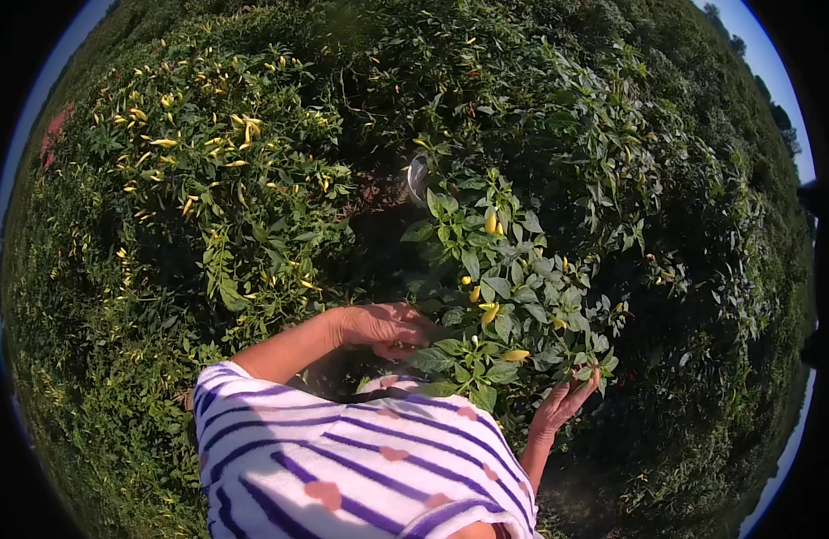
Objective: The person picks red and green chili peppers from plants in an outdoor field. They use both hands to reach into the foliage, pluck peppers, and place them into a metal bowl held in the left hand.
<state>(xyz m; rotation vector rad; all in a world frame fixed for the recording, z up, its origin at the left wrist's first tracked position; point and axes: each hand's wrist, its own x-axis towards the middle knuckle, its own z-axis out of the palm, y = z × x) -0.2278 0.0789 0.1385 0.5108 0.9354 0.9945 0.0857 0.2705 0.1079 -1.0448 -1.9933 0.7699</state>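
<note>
A leafy pepper plant [522, 293] with several yellow peppers stands directly before me. My left hand [391, 328] is at the plant's left side, its fingers bent and partly hidden in shadow and by leaves; whether it holds anything cannot be told. On the right side of the same plant, my right hand [568, 399] is raised with its fingers against the leaves, which cover the fingertips. One yellow pepper [516, 355] hangs between my hands, nearer the right one. Another yellow pepper [490, 313] is higher up among the leaves.
A clear plastic container [417, 180] stands partly behind the plant's foliage, beside bare soil [380, 192]. Dense pepper plants [246, 145] with many yellow fruits fill the left side. More leafy plants [623, 155] rise on the right. Something red [54, 135] shows at the far left.
</note>
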